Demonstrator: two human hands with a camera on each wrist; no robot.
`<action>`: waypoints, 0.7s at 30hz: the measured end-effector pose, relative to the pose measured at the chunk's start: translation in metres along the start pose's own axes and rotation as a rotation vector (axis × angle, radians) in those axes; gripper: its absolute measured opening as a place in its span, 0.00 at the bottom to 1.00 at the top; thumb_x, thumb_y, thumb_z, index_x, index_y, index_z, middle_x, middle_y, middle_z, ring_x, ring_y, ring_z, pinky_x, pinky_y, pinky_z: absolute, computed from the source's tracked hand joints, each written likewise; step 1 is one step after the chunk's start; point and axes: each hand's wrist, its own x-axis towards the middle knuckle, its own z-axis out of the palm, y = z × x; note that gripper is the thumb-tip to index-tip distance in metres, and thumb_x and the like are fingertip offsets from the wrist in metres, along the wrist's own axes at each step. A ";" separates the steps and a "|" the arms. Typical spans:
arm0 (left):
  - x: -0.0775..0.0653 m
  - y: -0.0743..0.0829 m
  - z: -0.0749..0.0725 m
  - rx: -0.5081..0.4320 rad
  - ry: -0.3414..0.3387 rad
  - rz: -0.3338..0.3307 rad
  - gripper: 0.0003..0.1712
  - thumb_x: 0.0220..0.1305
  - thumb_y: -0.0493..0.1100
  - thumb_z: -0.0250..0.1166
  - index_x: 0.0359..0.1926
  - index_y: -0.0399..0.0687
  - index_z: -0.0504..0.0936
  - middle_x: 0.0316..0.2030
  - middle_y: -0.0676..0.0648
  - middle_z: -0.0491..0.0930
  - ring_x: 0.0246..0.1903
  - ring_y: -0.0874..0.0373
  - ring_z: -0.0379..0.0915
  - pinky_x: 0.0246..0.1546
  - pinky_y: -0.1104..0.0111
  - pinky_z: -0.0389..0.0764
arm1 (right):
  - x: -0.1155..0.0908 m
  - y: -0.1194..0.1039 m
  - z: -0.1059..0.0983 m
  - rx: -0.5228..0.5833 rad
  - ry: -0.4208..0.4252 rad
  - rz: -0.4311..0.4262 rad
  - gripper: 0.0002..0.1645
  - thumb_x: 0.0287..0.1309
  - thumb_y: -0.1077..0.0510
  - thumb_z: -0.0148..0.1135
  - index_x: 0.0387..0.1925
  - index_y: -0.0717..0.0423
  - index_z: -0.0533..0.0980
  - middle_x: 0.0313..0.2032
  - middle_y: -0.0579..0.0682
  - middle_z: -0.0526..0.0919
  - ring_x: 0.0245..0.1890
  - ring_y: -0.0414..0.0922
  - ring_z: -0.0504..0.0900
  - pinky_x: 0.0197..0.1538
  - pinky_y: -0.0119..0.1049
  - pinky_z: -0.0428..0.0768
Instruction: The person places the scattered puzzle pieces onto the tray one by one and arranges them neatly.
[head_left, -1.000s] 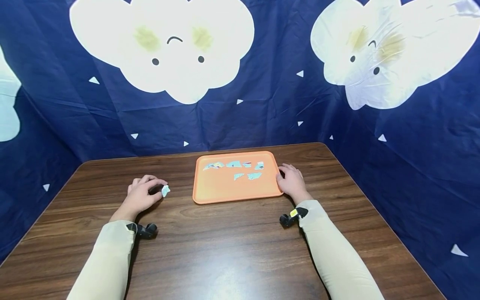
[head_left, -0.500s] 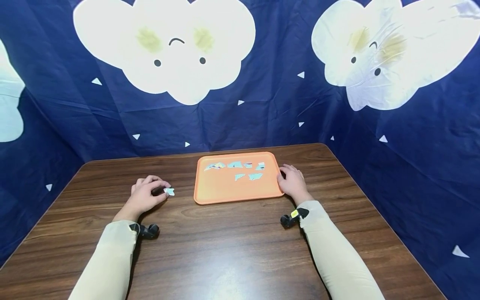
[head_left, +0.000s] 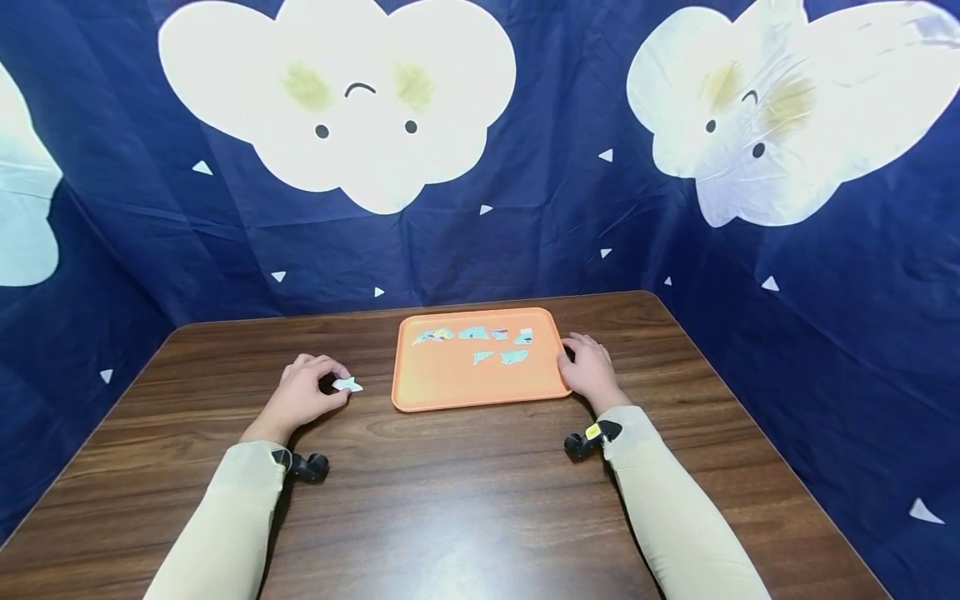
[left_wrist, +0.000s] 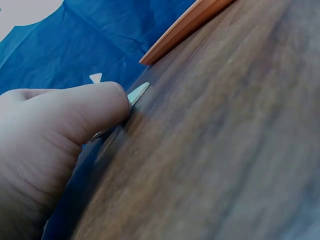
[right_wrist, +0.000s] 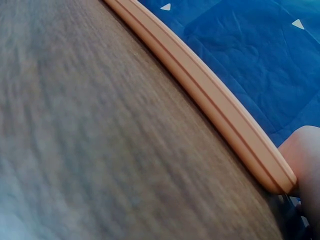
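My left hand pinches a small, pale blue, jagged puzzle piece between thumb and index finger, low over the table left of the orange tray. In the left wrist view, the thin pointed end of this puzzle piece sticks out past the thumb; the rest of it is mostly hidden. At the tray's right side, my right hand holds the rim with thumb and index finger. From the right wrist, the thumb shows against the end of the tray's edge.
Several flat pieces lie on the tray: a longer multicoloured one at the far left, blue ones beside it, and a lower row with another blue piece. A brown wooden table meets a blue cloud-print curtain behind.
My left hand has moved slightly to the right, towards the tray, and the puzzle piece has turned from upright to lying flatter. My right hand stays at the tray's rim.
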 end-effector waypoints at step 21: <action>0.023 0.040 0.023 -0.098 0.080 0.067 0.11 0.50 0.43 0.76 0.36 0.53 0.85 0.36 0.54 0.82 0.41 0.54 0.68 0.49 0.53 0.62 | 0.001 0.003 0.002 0.012 0.014 -0.018 0.28 0.72 0.52 0.50 0.65 0.63 0.74 0.71 0.62 0.68 0.74 0.62 0.58 0.74 0.60 0.51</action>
